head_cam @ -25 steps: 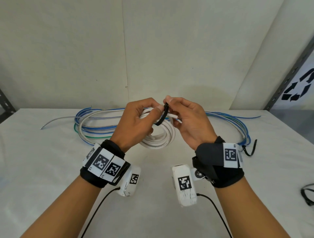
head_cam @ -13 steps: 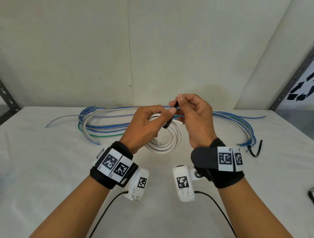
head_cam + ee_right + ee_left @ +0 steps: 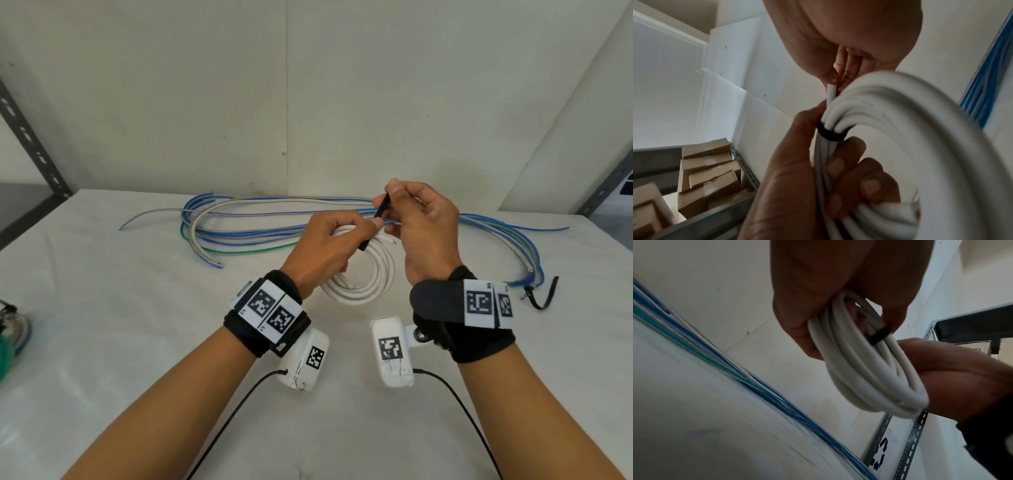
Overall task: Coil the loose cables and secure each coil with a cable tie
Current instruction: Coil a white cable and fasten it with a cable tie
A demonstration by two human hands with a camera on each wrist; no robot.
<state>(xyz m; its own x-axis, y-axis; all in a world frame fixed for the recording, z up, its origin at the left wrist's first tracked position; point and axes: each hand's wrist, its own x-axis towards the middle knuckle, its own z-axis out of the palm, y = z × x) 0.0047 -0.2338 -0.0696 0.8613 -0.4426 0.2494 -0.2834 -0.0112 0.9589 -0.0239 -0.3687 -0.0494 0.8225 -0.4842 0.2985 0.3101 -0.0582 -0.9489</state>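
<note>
Change: since a second ago, black cable tie (image 3: pixel 381 215) drawn from a wide open loop into a snug band round the white coil (image 3: pixel 363 277); tail pulled up higher by the right hand (image 3: pixel 424 229); both hands shifted a little right and up.
Left hand (image 3: pixel 329 250): curled round the white coil, fingers through its middle, thumb pressed beside the band; coil held above the table (image 3: pixel 102 342).
Right hand: pinching the tie's free tail between thumb and forefinger, tail slanting upward; other fingers loosely curled near the coil's cut end (image 3: pixel 832 92).
Tie band: wrapped tight round all turns of the coil in the wrist views (image 3: pixel 878 335) (image 3: pixel 831 132).
Loose cables (image 3: pixel 274 222): blue, grey and green, lying in long loops across the far side of the table, behind the hands.
Spare tie (image 3: pixel 541 294): black, on the table at the right, beside the ends of the blue cables.
Left table edge: roundish thing with green on it (image 3: pixel 10 339), cut off, cannot tell what.
Shelf (image 3: pixel 701 222): cardboard boxes (image 3: pixel 709 175) stacked on it, contents hidden.
</note>
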